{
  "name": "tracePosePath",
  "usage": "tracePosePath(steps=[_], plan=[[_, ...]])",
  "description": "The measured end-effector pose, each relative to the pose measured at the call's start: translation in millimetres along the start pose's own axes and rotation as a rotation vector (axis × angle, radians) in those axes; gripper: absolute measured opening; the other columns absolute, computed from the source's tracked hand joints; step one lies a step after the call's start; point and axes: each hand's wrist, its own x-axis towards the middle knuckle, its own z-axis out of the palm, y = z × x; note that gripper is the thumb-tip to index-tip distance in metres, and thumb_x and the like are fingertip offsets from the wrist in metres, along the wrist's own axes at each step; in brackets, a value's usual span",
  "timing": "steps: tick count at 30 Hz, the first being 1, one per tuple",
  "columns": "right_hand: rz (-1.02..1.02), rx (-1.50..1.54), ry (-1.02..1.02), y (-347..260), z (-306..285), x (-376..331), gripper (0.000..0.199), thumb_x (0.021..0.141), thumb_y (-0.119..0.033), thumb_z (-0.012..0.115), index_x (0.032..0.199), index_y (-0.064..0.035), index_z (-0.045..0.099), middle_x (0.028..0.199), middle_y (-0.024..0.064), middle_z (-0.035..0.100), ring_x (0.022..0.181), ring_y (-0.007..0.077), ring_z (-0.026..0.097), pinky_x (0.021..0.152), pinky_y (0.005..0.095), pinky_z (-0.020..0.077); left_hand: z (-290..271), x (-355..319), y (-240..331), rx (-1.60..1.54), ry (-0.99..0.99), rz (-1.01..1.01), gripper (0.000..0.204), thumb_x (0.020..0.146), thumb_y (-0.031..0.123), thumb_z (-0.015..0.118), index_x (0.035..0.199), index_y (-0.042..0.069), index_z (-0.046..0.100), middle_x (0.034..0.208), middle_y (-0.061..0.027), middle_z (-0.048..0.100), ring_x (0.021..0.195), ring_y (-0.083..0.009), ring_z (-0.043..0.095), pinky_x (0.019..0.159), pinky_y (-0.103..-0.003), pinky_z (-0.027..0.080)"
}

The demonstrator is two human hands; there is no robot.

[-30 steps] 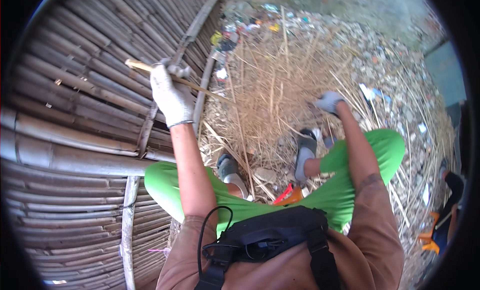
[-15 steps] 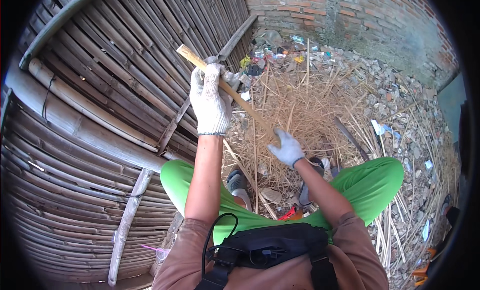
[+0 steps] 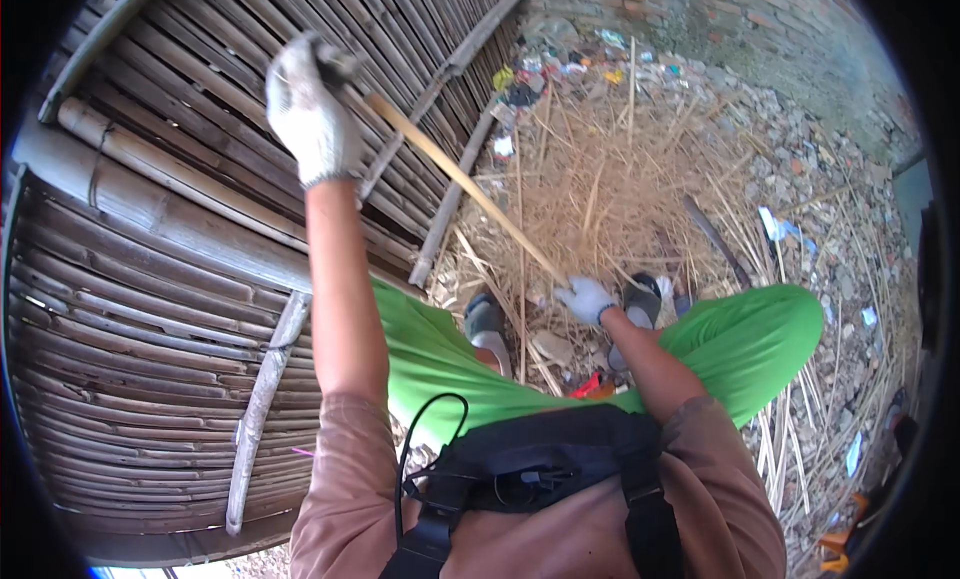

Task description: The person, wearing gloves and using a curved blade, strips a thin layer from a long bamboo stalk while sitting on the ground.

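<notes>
A long pale bamboo strip slants from the upper left down to my right hand. My right hand, in a light grey glove, is closed round its lower end, above my feet. In a whitish glove, my left hand is raised at the upper left, just past the strip's upper end. Its fingers are curled and blurred. Something dark grey and narrow shows between them and the strip's end; I cannot tell its kind, or whether this hand still touches the strip.
A bamboo-slat wall stands close on my left, with a brick wall at the back. Straw-like shavings and rubble cover the ground. A dark flat length lies near my right foot; a red object is between my legs.
My left hand has moved up and to the left, from around the strip to beyond its upper end. My right hand keeps its hold and sits slightly lower and further right.
</notes>
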Motion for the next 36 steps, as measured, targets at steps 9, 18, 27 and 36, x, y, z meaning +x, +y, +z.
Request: tracePosePath(steps=[9, 18, 27, 36], plan=[[0.345, 0.616, 0.105, -43, -35, 8, 0.043, 0.104, -0.044, 0.062, 0.111, -0.0016, 0.067, 0.083, 0.0089, 0.068, 0.066, 0.0191, 0.065, 0.065, 0.0372, 0.0568, -57, -98, -122, 1.294, -1.151, -0.110, 0.032, 0.099, 0.037, 0.067, 0.110, 0.008, 0.077, 0.128, -0.0208, 0.070, 0.121, -0.0332, 0.067, 0.103, -0.049, 0.054], [0.085, 1.228, 0.239, -61, -70, 21, 0.043, 0.105, -0.044, 0.067, 0.120, -0.0030, 0.066, 0.087, 0.0027, 0.063, 0.074, 0.0148, 0.063, 0.069, 0.0326, 0.0574, -49, -280, -138, 0.305, -0.964, -1.371, 0.054, 0.103, 0.041, 0.068, 0.138, 0.001, 0.062, 0.116, -0.0143, 0.071, 0.109, -0.0235, 0.068, 0.101, -0.039, 0.055], [0.263, 0.807, 0.111, -18, -60, 38, 0.049, 0.104, -0.046, 0.066, 0.123, -0.0012, 0.074, 0.104, 0.0099, 0.076, 0.092, 0.0190, 0.072, 0.083, 0.0360, 0.0586, -77, -271, -169, 0.024, -0.600, -1.517, 0.031, 0.105, 0.016, 0.065, 0.125, -0.007, 0.060, 0.086, -0.0049, 0.064, 0.071, -0.0136, 0.064, 0.076, -0.035, 0.066], [0.214, -0.434, -0.531, 102, 26, 13, 0.051, 0.090, -0.045, 0.068, 0.118, -0.0041, 0.079, 0.103, 0.0178, 0.080, 0.090, 0.0323, 0.077, 0.087, 0.0403, 0.0600, -71, -262, -167, 0.158, -0.600, -1.456, 0.025, 0.105, 0.015, 0.063, 0.117, -0.006, 0.063, 0.083, -0.0058, 0.064, 0.067, -0.0160, 0.066, 0.071, -0.034, 0.068]])
